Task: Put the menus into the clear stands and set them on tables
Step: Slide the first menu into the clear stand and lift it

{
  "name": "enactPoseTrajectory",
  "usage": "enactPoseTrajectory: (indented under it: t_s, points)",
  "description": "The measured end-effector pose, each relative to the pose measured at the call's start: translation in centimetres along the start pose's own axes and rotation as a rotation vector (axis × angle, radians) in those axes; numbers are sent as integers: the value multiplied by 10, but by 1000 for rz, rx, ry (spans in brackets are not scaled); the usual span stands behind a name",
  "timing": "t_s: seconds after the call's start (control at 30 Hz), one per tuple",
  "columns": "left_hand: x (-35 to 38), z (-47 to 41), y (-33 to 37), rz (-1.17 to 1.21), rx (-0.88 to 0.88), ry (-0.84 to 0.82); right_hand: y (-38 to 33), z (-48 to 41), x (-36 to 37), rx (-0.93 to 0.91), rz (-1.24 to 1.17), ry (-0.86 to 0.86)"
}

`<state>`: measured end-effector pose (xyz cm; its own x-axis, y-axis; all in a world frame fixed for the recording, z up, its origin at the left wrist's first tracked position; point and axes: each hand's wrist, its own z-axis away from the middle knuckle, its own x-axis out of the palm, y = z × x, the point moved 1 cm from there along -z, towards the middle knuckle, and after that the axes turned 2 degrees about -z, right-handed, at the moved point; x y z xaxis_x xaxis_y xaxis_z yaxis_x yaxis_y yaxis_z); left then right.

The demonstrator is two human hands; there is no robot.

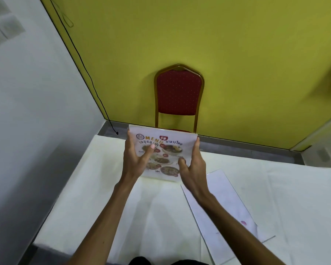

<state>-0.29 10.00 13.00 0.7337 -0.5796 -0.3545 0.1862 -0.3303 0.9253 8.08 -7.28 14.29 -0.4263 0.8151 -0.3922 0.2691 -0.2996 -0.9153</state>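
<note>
A printed menu [165, 150] with food pictures and the word MENU stands upright over the far middle of the white table [103, 188], apparently inside a clear stand whose edges are hard to make out. My left hand [136, 155] grips its left edge, thumb across the front. My right hand [191, 165] grips its right edge. Its bottom edge is at or just above the tablecloth. A second clear stand with a white sheet [224, 207] lies flat on the table to the right, under my right forearm.
A red padded chair [179, 92] with a gold frame stands behind the table against a yellow wall. A black cable [96, 92] runs down the wall corner at left. The table's left edge drops to a grey floor.
</note>
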Motion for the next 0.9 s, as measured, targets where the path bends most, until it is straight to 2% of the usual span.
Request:
enactPoseTrajectory:
  t_s: [0.3, 0.6, 0.73, 0.9]
  points:
    - [22, -42, -2, -29, 3, -99, 20, -85, -27, 32, 131, -110]
    - [24, -36, -21, -119, 18, -227, 51, -96, -32, 45, 186, -221]
    - [18, -34, -21, -224, 1, -316, 59, -98, -33, -17, 234, -250]
    - [7, -29, -21, -363, -18, -313, 59, -98, -44, -97, 290, -269]
